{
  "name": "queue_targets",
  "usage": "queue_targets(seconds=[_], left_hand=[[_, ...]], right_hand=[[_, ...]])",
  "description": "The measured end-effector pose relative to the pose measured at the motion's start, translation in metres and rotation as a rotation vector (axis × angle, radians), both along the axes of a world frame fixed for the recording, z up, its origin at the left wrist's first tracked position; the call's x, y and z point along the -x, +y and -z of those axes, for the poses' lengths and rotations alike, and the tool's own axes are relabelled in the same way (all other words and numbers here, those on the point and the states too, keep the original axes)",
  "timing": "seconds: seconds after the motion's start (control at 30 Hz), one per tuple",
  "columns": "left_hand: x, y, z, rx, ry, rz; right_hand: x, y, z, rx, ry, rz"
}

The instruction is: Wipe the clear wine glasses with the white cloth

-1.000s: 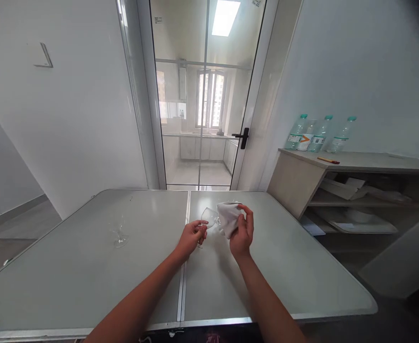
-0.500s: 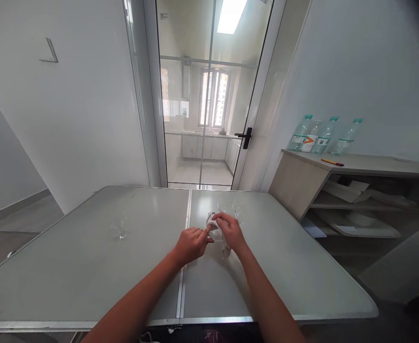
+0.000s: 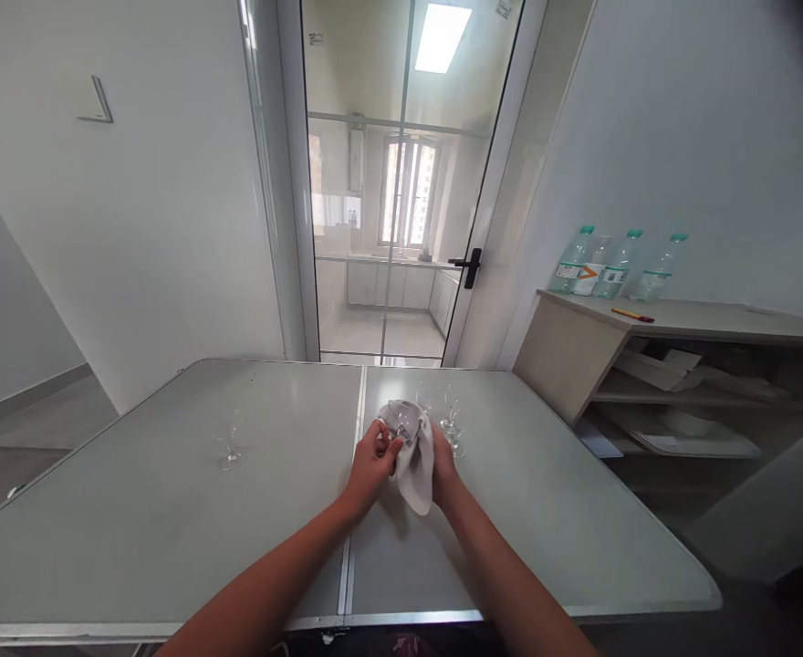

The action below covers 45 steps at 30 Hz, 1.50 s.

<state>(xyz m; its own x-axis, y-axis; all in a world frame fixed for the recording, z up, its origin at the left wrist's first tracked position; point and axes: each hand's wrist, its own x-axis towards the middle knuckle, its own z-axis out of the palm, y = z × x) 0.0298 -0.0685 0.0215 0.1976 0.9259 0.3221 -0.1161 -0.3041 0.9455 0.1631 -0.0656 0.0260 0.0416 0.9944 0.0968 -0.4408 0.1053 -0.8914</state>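
Note:
A clear stemmed glass [image 3: 407, 418] is held over the middle of the table, its bowl resting against a pale grey-white cloth [image 3: 415, 479]. My left hand [image 3: 372, 464] is closed, fingers pinched on the glass at its left side. Behind the cloth, my right hand [image 3: 444, 467] grips it from the right, and most of its fingers are hidden. The lower end of the cloth hangs down between my hands. Just past my right hand stand several other clear stemmed glasses [image 3: 452, 425].
A single stemmed glass [image 3: 232, 454] stands on the left half of the grey table [image 3: 134, 520]. A metal seam [image 3: 345, 566] divides the tabletop. At right, a shelf unit [image 3: 572, 351] carries plastic bottles [image 3: 615, 265] and a yellow-red pen [image 3: 632, 316]. A glass door [image 3: 388, 210] is beyond.
The cloth has spread open and now hangs lower, with the glass bowl lying against it. My right hand has turned from the top of the cloth to behind it. The left hand remains near the glass.

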Motion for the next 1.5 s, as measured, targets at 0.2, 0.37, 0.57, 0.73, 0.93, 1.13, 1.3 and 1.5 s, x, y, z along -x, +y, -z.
queue_targets(seconds=[0.2,0.37,0.57,0.73,0.93,1.13,1.3,1.5], left_hand=[[0.002,0.0,-0.005,0.035,0.053,-0.142],[0.01,0.0,-0.003,-0.189,0.336,-0.327],[0.017,0.007,0.002,-0.565,0.837,-0.381],[0.017,0.008,0.005,-0.632,0.977,-0.329],[0.022,0.005,0.004,-0.739,1.049,-0.239],[0.033,0.01,-0.001,-0.945,1.087,-0.146],[0.037,0.011,-0.002,-0.878,0.943,-0.139],[0.023,0.006,-0.003,-0.461,0.483,-0.127]], right_hand=[[0.013,-0.005,0.005,-0.302,-0.533,0.228],[0.008,-0.011,-0.007,-0.757,-1.096,0.276],[-0.002,-0.017,-0.025,-0.833,-1.269,0.428],[-0.002,-0.013,-0.02,-0.652,-1.209,0.493],[-0.009,-0.015,-0.021,-0.51,-1.194,0.484],[-0.014,-0.003,-0.018,-0.231,-0.832,0.343],[-0.019,0.007,-0.012,0.018,-0.329,0.126],[-0.012,0.001,-0.012,-0.056,-0.09,-0.025]])
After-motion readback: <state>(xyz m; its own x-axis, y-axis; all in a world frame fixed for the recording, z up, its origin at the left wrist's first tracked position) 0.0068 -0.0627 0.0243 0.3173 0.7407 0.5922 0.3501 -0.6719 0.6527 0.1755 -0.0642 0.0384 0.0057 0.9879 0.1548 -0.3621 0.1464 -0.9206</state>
